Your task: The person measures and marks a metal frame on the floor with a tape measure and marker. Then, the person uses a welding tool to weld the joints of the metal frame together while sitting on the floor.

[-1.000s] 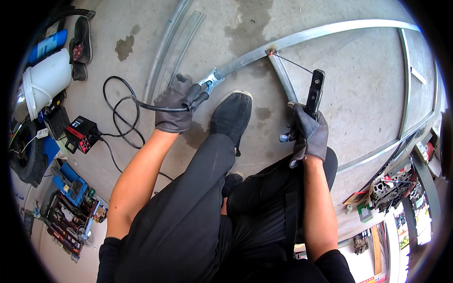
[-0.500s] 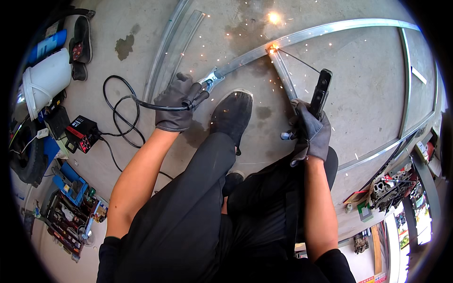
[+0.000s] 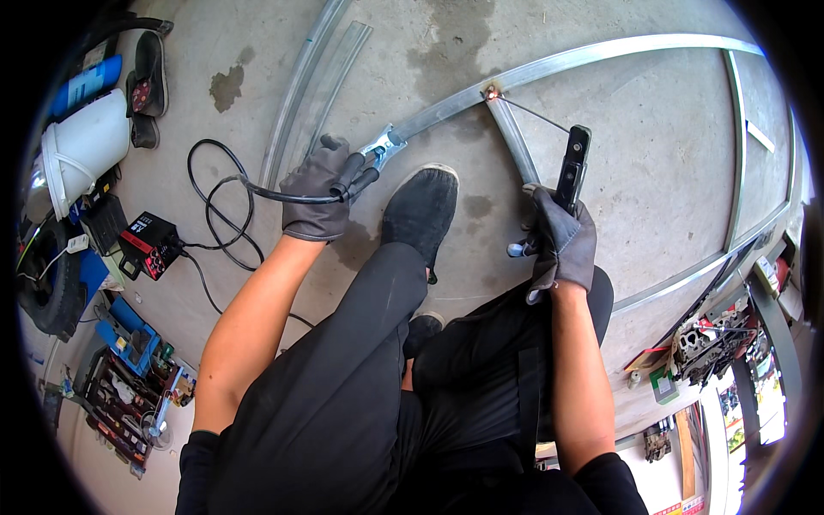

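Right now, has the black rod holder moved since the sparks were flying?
Yes, slightly left: the black rod holder, in the right hand, is a bit nearer the short metal bar than it was then.

Black electrode holder, silvery clamp and frame, grey gloves, white bucket, black-and-red box.

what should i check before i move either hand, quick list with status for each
1. Hand cover: ok, left hand and right hand are gloved.
2. Clamp position: ok, at the left end of the long metal bar.
3. Rod seated: ok, it extends from the electrode holder in the right hand.
4. Joint cooled: not ok, it looks reddish-orange.
5. Cable clear of the front shoe: ok, visible loops lie to its left.
6. Black-and-red machine settings: cannot tell, too small.
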### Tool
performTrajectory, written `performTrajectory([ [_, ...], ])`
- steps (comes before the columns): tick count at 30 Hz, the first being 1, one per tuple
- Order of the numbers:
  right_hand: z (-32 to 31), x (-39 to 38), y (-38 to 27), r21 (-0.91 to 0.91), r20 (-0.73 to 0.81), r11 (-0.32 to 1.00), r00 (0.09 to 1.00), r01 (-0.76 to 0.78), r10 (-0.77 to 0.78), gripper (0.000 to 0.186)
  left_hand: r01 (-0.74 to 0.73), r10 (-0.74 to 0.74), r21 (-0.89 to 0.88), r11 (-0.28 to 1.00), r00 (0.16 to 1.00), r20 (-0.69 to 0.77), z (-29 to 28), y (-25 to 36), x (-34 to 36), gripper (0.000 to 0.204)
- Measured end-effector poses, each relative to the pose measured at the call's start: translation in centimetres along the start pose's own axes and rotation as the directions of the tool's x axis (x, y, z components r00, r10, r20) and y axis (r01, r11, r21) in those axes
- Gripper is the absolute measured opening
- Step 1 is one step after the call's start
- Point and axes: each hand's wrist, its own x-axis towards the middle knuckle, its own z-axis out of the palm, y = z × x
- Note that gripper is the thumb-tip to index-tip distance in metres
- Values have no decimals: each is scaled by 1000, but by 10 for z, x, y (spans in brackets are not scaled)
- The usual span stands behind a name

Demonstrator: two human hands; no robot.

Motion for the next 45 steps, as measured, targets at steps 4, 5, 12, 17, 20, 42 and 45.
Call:
performTrajectory([
  [4,1,0,-1,2,14,1000,1000,-15,15,28,13,-14,13,1000,998,63,-3,1,3,37],
  [5,2,-1,-2,0,19,1000,1000,-24,24,28,10,-12,18,1000,997,74,-4,1,3,37],
  [12,-2,-3,-1,42,30,999,999,-33,32,25,16,-17,12,1000,996,90,-4,2,0,33],
  [17,-2,-1,0,103,20,994,999,35,-37,23,7,-7,7,1000,999,34,2,-3,0,43],
  [20,-1,0,0,80,21,996,999,38,-40,24,19,-19,4,1000,998,52,2,-4,2,47],
  [42,-1,-12,-10,144,89,990,996,5,-18,22,-2,2,7,1000,999,41,1,-2,0,17],
  [45,-2,-3,-2,91,16,994,998,64,-66,26,-29,27,31,999,998,49,0,2,4,18],
])
